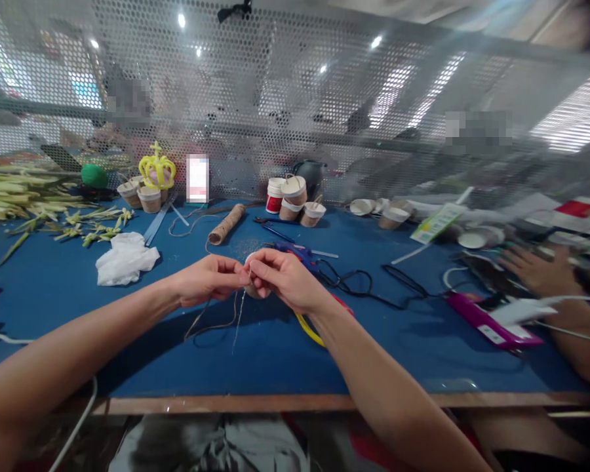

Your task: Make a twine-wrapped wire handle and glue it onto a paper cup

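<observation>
My left hand [210,282] and my right hand [286,280] meet over the middle of the blue table, fingertips almost touching. Both are closed in a pinch on thin brown twine [235,308], which loops down from between them. A pale, rounded piece [258,292], mostly covered by my right fingers, sits under the pinch; its kind is hidden. One whitish strand [238,324] dangles from the same spot. Just beyond my hands lies a roll of brown twine [227,225]. Beside my right hand is a blue glue gun [295,251].
Twine-wrapped cups [295,190] and pliers [275,221] stand and lie behind. A yellow crown-shaped piece [157,172], white tissue [126,259] and green strips [98,223] are left. A yellow-handled tool [309,330] is near my right wrist. Another person's hand [541,269] and a purple power strip [491,321] are right.
</observation>
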A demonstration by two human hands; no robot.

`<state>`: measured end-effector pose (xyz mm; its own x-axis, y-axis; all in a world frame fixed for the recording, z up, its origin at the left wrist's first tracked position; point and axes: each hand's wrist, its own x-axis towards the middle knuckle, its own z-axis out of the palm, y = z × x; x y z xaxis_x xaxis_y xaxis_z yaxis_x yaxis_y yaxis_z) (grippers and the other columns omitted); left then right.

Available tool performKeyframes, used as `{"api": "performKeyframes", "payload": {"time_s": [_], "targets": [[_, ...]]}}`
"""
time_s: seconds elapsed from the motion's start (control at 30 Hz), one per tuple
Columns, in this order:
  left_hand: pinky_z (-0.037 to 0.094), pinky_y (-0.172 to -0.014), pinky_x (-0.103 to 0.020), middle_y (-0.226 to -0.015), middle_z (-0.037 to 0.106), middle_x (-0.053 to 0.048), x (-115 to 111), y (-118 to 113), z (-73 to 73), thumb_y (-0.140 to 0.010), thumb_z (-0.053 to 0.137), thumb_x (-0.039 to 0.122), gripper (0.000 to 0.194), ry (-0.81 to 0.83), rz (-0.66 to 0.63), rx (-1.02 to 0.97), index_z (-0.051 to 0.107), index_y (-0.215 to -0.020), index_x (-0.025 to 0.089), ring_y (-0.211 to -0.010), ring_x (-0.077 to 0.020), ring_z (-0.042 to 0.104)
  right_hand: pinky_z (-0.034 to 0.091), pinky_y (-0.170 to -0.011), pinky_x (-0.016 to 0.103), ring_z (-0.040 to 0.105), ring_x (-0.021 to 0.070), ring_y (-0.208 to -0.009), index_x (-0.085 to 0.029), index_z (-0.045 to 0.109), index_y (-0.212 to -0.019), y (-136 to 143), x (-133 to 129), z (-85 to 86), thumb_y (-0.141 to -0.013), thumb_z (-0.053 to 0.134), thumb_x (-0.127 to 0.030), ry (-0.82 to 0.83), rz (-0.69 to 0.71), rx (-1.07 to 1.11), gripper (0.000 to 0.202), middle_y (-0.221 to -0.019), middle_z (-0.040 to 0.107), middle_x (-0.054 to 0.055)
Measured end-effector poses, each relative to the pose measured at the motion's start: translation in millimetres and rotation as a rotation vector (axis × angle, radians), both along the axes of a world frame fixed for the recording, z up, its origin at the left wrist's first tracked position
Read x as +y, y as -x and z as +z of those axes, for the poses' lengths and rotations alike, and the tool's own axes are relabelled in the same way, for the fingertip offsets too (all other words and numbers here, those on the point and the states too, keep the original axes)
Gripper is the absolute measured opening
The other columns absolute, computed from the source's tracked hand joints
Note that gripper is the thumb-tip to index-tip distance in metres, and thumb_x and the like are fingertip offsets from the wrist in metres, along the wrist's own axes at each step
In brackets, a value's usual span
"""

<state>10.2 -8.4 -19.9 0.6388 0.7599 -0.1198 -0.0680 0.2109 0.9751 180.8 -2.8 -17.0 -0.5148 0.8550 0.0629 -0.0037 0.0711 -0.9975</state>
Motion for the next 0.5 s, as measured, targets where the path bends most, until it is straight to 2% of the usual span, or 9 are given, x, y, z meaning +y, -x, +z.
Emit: {"api": "performKeyframes", "payload": {"time_s": [0.13, 0.37, 0.43, 0.5], "targets": [[0.012, -0.039, -0.021, -0.049, 0.039, 0.007, -3, 0, -0.1, -0.067, 0.064, 0.030, 0.022, -0.076, 0.085, 0.072, 0.051, -0.064, 0.012, -0.040, -0.0017, 0.025, 0.030, -0.037, 0.017, 0.040, 0.0037, -0.037, -0.015, 0.050, -0.069, 4, -5, 2.6, -0.073, 0.057, -0.037, -0.105, -0.074, -0.049, 0.023, -0.045, 0.044, -0.007], [0.015, -0.040, -0.020, -0.050, 0.041, 0.006, -8, -2, 5.3, -0.066, 0.063, 0.027, 0.019, -0.126, 0.115, 0.063, 0.052, -0.063, 0.012, -0.041, -0.0019, 0.028, 0.033, -0.040, 0.020, 0.039, 0.0051, -0.036, -0.017, 0.048, -0.067, 4, -11, 7.9, -0.076, 0.053, -0.039, -0.235, -0.128, -0.133, 0.024, -0.041, 0.042, -0.008], [0.015, -0.040, -0.020, -0.050, 0.042, 0.006, -7, 0, 5.6, -0.066, 0.064, 0.026, 0.019, -0.117, 0.130, 0.038, 0.053, -0.063, 0.012, -0.040, -0.0016, 0.028, 0.035, -0.043, 0.022, 0.041, 0.0065, -0.039, -0.017, 0.050, -0.069, 1, -8, 10.7, -0.078, 0.049, -0.041, -0.325, -0.238, -0.171, 0.026, -0.046, 0.045, -0.006], [0.013, -0.040, -0.019, -0.048, 0.040, 0.007, -5, 2, 5.7, -0.065, 0.065, 0.026, 0.019, -0.089, 0.153, -0.010, 0.052, -0.062, 0.011, -0.039, -0.0010, 0.026, 0.041, -0.051, 0.025, 0.050, 0.0102, -0.053, -0.016, 0.053, -0.076, -4, -4, 13.3, -0.079, 0.047, -0.041, -0.491, -0.391, -0.254, 0.025, -0.062, 0.054, 0.001]]}}
